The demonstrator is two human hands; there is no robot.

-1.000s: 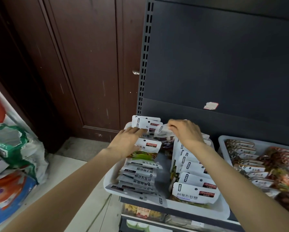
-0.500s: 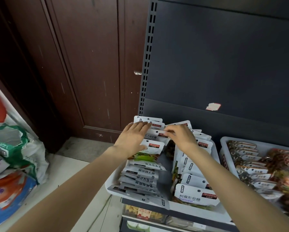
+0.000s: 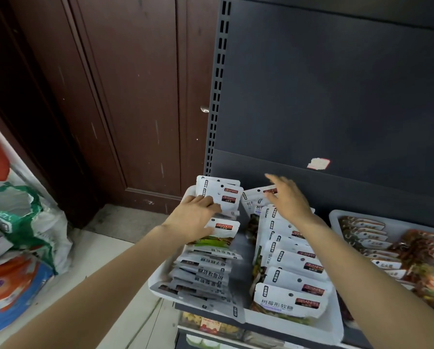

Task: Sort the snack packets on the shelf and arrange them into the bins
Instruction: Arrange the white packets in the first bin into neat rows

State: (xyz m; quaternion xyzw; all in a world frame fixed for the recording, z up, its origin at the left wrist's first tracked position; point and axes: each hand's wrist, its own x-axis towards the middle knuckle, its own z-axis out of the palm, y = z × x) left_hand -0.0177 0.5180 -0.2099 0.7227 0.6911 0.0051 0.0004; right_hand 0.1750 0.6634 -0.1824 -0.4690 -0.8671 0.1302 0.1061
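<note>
Left hand [image 3: 195, 217] lies on the rear of the left row of snack packets [image 3: 205, 260], fingers spread flat over the upright white packet tops, pressing them and curled round nothing. Far left, on the floor [image 3: 115, 250], stuffed sacks [image 3: 22, 238] in white, green, orange and blue lean together, and a dark brown wooden door [image 3: 125, 102] closes off the corner behind them. Those packets lie overlapped in the white bin [image 3: 294, 326] that sits on the shelf [image 3: 236, 311], its near corner jutting past the shelf edge. A bare strip of bin floor runs between the left row and the right row of packets [image 3: 291, 270], whose white header cards face the camera. Right hand [image 3: 289, 197], blurred, hovers over the back of that row with fingers straight and apart, holding nothing. Behind both hands the dark grey back panel [image 3: 336, 96] of the rack rises, with a slotted upright [image 3: 219, 84] at its left edge and a torn label [image 3: 318, 163] stuck on it. Farther right, a second bin [image 3: 336, 215] holds reddish packets [image 3: 417, 265] in rows. Below the shelf, more goods [image 3: 210, 326] show faintly.
</note>
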